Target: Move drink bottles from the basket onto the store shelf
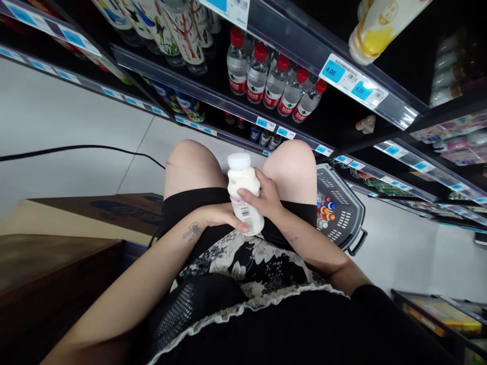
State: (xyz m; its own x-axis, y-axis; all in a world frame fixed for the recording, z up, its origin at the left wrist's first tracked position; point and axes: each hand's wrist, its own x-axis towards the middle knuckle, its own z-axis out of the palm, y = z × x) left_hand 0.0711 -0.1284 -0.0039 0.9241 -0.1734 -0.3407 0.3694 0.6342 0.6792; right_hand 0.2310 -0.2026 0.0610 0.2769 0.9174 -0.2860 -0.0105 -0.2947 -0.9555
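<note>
A white plastic drink bottle (243, 192) with a white cap is held over my lap, slightly tilted, its barcode side facing up toward me. My right hand (265, 195) grips its upper right side, with the thumb lying across the front. Round the lower left of the bottle, my left hand (227, 217) is closed, its thumb near the base. The fingers behind the bottle are hidden.
Ahead, a shelf carries small water bottles (265, 91) with red caps and larger printed bottles (184, 38). A grey basket (344, 203) with several colourful-capped bottles stands on the floor at right. Cardboard boxes (91, 210) are at left, and a black cable (95, 147) crosses the floor.
</note>
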